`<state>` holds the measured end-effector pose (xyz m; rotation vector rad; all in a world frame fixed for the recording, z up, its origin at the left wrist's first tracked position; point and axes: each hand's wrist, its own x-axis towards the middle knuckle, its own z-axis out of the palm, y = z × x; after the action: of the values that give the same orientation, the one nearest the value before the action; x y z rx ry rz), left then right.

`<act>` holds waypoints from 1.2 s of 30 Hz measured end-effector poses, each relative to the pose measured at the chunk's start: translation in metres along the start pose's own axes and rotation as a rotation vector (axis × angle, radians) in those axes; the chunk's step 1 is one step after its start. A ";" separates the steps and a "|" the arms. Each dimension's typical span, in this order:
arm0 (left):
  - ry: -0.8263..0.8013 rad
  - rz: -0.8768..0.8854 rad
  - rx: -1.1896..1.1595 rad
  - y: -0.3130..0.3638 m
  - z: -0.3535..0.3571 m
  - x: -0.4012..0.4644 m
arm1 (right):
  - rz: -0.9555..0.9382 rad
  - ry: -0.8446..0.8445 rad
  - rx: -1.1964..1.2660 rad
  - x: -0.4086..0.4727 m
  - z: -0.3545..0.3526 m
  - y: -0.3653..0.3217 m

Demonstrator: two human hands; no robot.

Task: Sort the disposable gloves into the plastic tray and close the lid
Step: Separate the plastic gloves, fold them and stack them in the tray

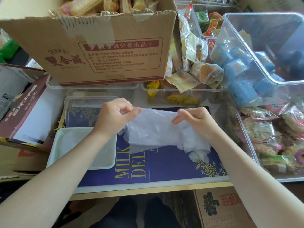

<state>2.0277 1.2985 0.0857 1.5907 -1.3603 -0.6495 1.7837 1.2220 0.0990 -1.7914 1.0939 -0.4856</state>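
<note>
A thin, translucent disposable glove (156, 129) hangs stretched between my two hands above a purple box top. My left hand (115, 116) pinches its upper left edge. My right hand (195, 119) pinches its upper right edge. More loose gloves (195, 148) lie crumpled beneath it on the purple surface. The white plastic tray (57, 142) sits at the left, partly under my left forearm, with pale film inside it. Its clear lid (79, 102) lies flat just behind the tray.
A large cardboard box (102, 50) of snacks stands behind the lid. Clear bins (263, 51) of wrapped snacks crowd the right side and back. A brown gift box (24, 116) leans at the left. The purple box top (172, 168) ends at a near edge.
</note>
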 end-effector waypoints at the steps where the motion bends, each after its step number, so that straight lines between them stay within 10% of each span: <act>1: 0.036 0.010 0.032 0.000 0.002 -0.001 | -0.019 0.043 -0.038 0.001 0.004 0.000; 10: 0.183 -0.151 -0.083 0.013 0.013 -0.005 | 0.089 0.186 0.169 0.002 0.019 -0.003; 16: 0.013 -0.059 0.021 0.016 -0.001 -0.007 | 0.030 0.087 -0.358 0.010 0.022 -0.001; 25: -0.132 0.033 0.043 0.018 -0.014 -0.011 | 0.000 -0.226 -0.149 0.022 0.055 -0.037; 31: 0.159 0.307 0.335 -0.011 -0.023 -0.022 | 0.013 -0.145 -0.294 0.025 0.072 -0.040; 36: -0.101 0.278 0.271 -0.025 -0.010 -0.037 | -0.039 -0.185 -0.341 0.027 0.089 -0.050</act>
<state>2.0390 1.3363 0.0617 1.5509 -1.7664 -0.3932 1.8848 1.2524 0.0970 -2.1101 1.0602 -0.1556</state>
